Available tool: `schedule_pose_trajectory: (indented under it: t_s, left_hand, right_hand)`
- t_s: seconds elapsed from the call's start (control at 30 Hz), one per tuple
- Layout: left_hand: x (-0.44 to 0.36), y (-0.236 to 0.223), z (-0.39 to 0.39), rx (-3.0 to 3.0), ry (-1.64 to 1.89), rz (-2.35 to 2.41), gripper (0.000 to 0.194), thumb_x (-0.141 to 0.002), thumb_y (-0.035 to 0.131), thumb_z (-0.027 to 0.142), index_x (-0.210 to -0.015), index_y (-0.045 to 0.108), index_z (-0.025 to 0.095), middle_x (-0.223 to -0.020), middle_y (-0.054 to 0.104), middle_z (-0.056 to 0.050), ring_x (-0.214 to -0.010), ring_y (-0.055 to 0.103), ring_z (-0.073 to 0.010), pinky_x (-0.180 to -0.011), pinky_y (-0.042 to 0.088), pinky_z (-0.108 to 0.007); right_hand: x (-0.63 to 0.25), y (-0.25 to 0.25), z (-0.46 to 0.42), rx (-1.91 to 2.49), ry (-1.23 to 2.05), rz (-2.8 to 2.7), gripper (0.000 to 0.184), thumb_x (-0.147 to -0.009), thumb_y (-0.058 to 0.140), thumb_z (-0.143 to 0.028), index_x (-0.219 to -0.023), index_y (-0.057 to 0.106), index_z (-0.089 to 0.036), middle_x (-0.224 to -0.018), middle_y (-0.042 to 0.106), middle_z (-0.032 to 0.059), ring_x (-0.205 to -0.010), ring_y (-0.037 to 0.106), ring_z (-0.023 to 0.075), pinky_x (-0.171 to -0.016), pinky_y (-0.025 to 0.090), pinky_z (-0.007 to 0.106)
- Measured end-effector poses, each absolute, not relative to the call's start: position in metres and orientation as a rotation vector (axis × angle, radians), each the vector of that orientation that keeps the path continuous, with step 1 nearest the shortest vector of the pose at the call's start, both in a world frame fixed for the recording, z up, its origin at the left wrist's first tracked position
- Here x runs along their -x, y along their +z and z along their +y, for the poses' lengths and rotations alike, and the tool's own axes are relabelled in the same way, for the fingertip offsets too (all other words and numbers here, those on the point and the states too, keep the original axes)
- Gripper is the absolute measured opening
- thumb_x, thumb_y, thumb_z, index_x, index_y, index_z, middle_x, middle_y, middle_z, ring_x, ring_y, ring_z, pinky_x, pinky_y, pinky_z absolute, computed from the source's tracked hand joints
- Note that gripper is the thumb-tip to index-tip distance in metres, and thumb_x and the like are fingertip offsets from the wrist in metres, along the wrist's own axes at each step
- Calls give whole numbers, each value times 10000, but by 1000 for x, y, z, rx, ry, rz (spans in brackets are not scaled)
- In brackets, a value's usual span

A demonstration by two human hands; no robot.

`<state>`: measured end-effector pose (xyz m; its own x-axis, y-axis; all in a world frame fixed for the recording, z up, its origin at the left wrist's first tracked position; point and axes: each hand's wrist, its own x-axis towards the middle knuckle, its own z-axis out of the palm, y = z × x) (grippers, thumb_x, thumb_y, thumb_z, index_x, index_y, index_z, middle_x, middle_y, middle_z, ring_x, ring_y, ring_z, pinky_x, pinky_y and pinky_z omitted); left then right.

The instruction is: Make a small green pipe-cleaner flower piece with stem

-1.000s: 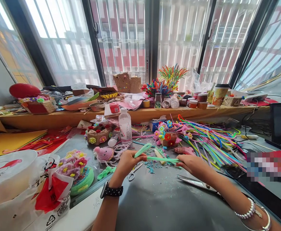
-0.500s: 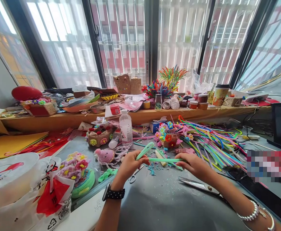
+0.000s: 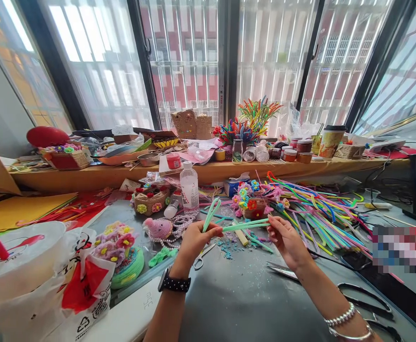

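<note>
A light green pipe cleaner (image 3: 245, 225) is stretched between my two hands above the grey table. My left hand (image 3: 198, 240) pinches it, and a folded loop of it sticks up past the thumb. At the other end, the fingertips of my right hand (image 3: 285, 240) are closed on the pipe cleaner. Blue-green fuzz scraps (image 3: 225, 249) lie beneath. Beside my left wrist are small scissors (image 3: 199, 260) and green fuzzy pieces (image 3: 163, 256). Large scissors (image 3: 282, 270) lie partly hidden under my right forearm.
Bundled coloured pipe cleaners (image 3: 336, 228) spread at the right, near a flower basket (image 3: 252, 209). A plastic bottle (image 3: 189, 190) and pink crocheted toy (image 3: 159, 229) stand mid-table. At left are a flower cake (image 3: 127, 268) and a large lidded tub (image 3: 19, 266). Jars (image 3: 304, 149) line the sill.
My right hand has lifted and turned so its fingers show, raising its end of the pipe cleaner. The loop at my left hand stands more upright. The view has shifted slightly left.
</note>
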<state>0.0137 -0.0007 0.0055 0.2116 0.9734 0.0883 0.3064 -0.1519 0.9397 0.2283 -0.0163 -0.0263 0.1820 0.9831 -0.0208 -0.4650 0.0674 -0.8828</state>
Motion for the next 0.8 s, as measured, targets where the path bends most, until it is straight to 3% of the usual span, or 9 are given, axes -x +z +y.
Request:
schedule_pose_trajectory:
  t_s: [0.2, 0.33, 0.5, 0.63, 0.7, 0.8]
  left_hand:
    - [-8, 2, 3, -1620, 1039, 1262, 307, -619, 551, 416, -643, 605, 115, -586, 613, -37, -427, 380, -69, -417, 299, -188]
    - [-2, -2, 8, -1607, 1120, 1315, 331, -619, 552, 441, -683, 580, 118, -640, 637, -52, -408, 383, -68, -418, 314, -193]
    - [-3, -1, 7, -1625, 1179, 1357, 345, -669, 496, 455, -716, 546, 117, -636, 632, -53, -395, 381, -67, -424, 327, -196]
    - [-3, 1, 7, -1630, 1186, 1371, 315, -691, 474, 434, -728, 524, 125, -637, 629, -41, -385, 376, -63, -424, 323, -194]
    - [-2, 0, 8, -1612, 1195, 1352, 308, -691, 474, 433, -727, 510, 129, -634, 627, -36, -380, 372, -63, -414, 316, -195]
    - [-1, -3, 10, -1606, 1207, 1303, 295, -683, 486, 429, -715, 495, 135, -645, 627, -35, -387, 373, -64, -413, 315, -196]
  right_hand:
    - [-239, -25, -24, 1029, 1162, -931, 347, -615, 603, -447, -800, 520, -165, -700, 543, -8, -543, 459, 63, -487, 387, 171]
    - [-294, -22, -51, 1430, 884, -1280, 407, -651, 540, -485, -901, 539, -164, -733, 578, 32, -603, 508, 107, -512, 407, 196]
    - [-374, -30, -102, 1888, 604, -1811, 204, -604, 541, -325, -752, 619, -207, -800, 610, 65, -740, 567, 195, -665, 467, 276]
    - [-399, -48, -129, 2002, 511, -2070, 342, -545, 547, -194, -870, 625, -268, -965, 584, 52, -923, 534, 215, -818, 436, 278]
    - [-398, -56, -133, 1971, 476, -2144, 348, -560, 548, -200, -893, 614, -276, -997, 567, 49, -940, 526, 207, -819, 435, 262]
    - [-385, -59, -131, 1949, 404, -2174, 277, -544, 520, -156, -783, 611, -263, -865, 590, 36, -801, 562, 167, -704, 466, 216]
